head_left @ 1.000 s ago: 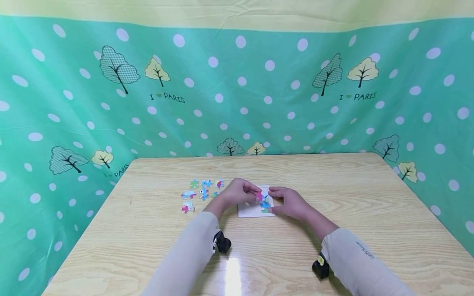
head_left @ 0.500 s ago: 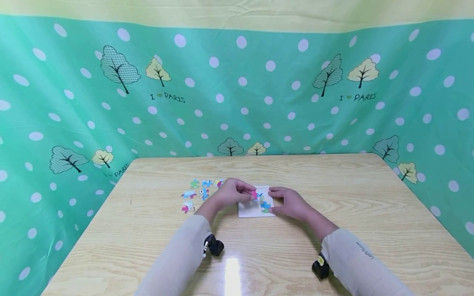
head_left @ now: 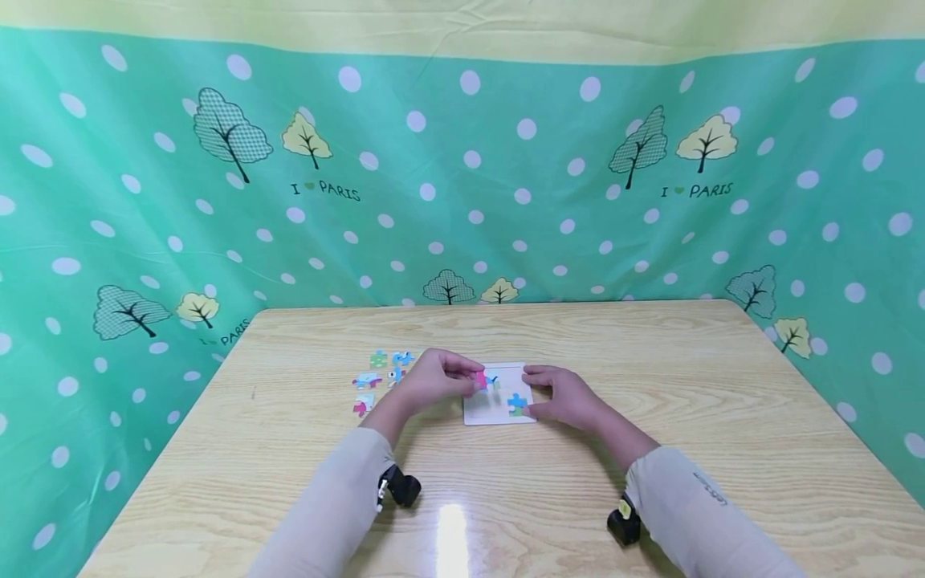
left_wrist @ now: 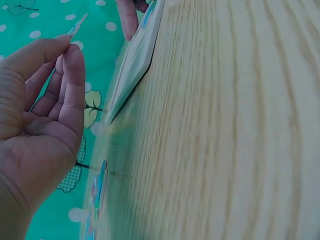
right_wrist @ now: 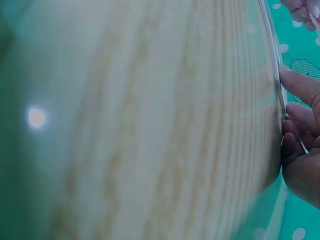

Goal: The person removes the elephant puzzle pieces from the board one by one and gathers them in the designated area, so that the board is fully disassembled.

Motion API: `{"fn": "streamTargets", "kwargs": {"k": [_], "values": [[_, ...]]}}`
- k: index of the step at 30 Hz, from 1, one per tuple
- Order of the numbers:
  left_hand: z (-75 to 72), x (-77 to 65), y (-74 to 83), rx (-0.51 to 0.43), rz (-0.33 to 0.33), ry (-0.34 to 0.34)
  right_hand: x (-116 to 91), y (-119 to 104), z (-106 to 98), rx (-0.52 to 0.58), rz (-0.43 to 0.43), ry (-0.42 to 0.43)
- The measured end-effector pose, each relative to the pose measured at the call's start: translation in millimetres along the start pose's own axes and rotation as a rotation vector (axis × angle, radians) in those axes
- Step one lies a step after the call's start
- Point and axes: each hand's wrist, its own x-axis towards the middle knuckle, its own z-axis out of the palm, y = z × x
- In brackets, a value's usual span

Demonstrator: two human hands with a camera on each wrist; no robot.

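Between thumb and index finger, my left hand [head_left: 433,384] pinches a pink, white and blue jigsaw piece [head_left: 491,380], held over the white puzzle board [head_left: 486,415]. Seen edge-on in the left wrist view, that jigsaw piece [left_wrist: 77,26] stands clear of the board [left_wrist: 131,72]. A blue and green section of jigsaw [head_left: 516,404] lies at the board's right side. My right hand [head_left: 565,397] touches the board's right edge, thumb near the front and fingers farther back, spread apart. In the right wrist view its fingertips [right_wrist: 287,75] meet the board's edge.
Several loose jigsaw pieces [head_left: 367,380] lie on the wooden table [head_left: 303,449] to the left of the board, partly hidden by my left hand. A green dotted curtain [head_left: 462,201] hangs behind the table.
My left hand has moved left across the board, carrying the pink jigsaw piece away from the blue and green section. My right hand stays at the board's edge.
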Motion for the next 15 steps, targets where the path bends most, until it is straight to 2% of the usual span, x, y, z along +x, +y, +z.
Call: {"fn": "streamTargets", "kwargs": {"k": [15], "values": [[-10.7, -19.5, -3.4, -0.006, 0.014, 0.007, -1.8, -1.3, -0.1, 0.024, 0.002, 0.002]]}}
